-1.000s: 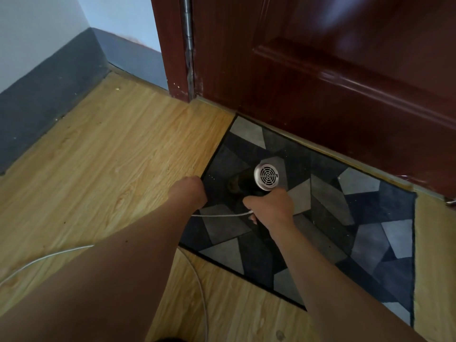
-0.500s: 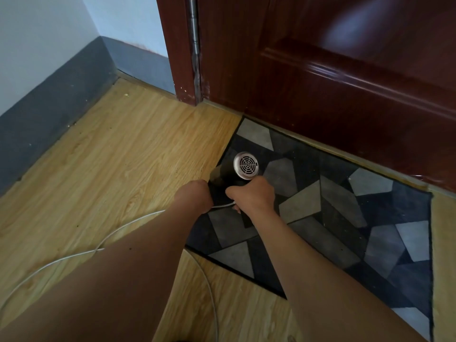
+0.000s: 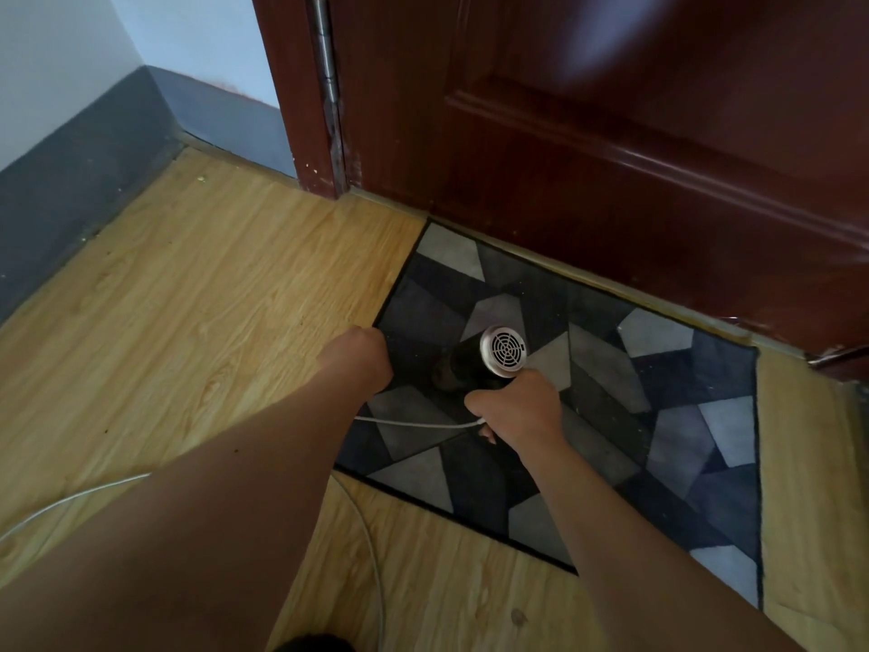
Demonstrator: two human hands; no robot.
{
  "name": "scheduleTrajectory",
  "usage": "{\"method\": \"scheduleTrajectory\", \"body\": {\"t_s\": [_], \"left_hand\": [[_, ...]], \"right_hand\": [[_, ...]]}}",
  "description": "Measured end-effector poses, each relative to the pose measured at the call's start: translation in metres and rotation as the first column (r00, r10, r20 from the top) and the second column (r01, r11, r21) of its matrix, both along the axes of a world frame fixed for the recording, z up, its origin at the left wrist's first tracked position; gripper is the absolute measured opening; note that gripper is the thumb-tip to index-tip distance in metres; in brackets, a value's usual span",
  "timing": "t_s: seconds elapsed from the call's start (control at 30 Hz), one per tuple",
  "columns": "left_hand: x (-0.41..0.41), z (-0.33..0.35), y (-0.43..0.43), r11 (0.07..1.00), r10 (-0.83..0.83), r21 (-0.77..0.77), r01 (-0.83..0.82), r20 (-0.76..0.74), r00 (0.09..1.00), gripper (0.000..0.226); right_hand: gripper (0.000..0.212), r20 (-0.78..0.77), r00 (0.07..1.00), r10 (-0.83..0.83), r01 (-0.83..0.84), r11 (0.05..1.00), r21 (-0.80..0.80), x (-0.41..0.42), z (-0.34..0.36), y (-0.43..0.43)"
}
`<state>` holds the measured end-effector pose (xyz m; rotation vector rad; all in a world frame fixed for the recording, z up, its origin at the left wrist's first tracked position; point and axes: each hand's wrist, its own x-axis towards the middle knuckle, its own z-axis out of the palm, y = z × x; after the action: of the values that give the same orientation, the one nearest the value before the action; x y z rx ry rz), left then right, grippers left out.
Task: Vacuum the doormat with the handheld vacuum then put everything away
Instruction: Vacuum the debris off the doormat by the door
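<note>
The doormat, a patchwork of grey, blue and black shapes, lies on the wood floor with its far edge along the foot of the dark red door. It fills the middle of the view and runs off toward 4 o'clock.

The right hand is wrapped round the handle of the vacuum, which stands on the mat's left half with its dark body pointing down toward 10 o'clock and touching the pile. Its round pale grille faces up at the camera, at 12 o'clock of the hand.

The left hand sits at 9 o'clock of the vacuum, near it but apart, knuckles up on the mat's left edge. Its fingers are tucked under and hidden, so whether it grips the edge or only presses on it cannot be told.

A white cord leaves the bottom of the handle toward 9 o'clock, passes behind the left forearm and shows again in loops on the floor at 7 and 8 o'clock.

A dark grey skirting runs along the wall at 10 o'clock, and a metal hinge sits on the door's left side at 11 o'clock.
</note>
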<state>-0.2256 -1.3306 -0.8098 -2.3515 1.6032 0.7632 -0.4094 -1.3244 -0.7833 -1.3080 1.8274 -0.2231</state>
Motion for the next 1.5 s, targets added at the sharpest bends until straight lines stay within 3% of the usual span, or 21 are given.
{"method": "scheduleTrajectory", "body": {"t_s": [0.47, 0.57, 0.73, 0.9, 1.2, 1.5], "left_hand": [[0.023, -0.006, 0.013, 0.99, 0.087, 0.117, -0.077, -0.085, 0.993, 0.032], [0.03, -0.013, 0.011, 0.991, 0.098, 0.1, -0.088, -0.103, 0.99, 0.029], [0.038, -0.02, 0.007, 0.991, 0.131, 0.046, -0.126, -0.115, 0.985, 0.026], [0.044, -0.024, 0.002, 0.988, 0.153, 0.029, -0.15, -0.139, 0.979, 0.025], [0.047, -0.021, 0.004, 0.99, 0.143, 0.029, -0.14, -0.169, 0.975, 0.032], [0.033, -0.012, 0.006, 0.998, -0.022, 0.058, 0.021, 0.012, 1.0, 0.033]], "right_hand": [[0.018, 0.076, 0.997, -0.034, 0.031, 0.999, 0.034, 0.02, 0.0, -0.004], [0.028, 0.134, 0.987, -0.084, 0.075, 0.994, 0.076, 0.031, -0.004, -0.009], [0.018, 0.005, 0.995, 0.103, -0.103, 0.994, -0.028, 0.052, -0.001, -0.021], [0.024, -0.084, 0.972, 0.221, -0.228, 0.97, -0.086, 0.076, -0.002, -0.032], [0.031, -0.097, 0.96, 0.262, -0.271, 0.957, -0.1, 0.087, -0.005, -0.037], [0.023, -0.126, 0.956, 0.264, -0.272, 0.961, -0.052, 0.045, 0.0, -0.027]]}}
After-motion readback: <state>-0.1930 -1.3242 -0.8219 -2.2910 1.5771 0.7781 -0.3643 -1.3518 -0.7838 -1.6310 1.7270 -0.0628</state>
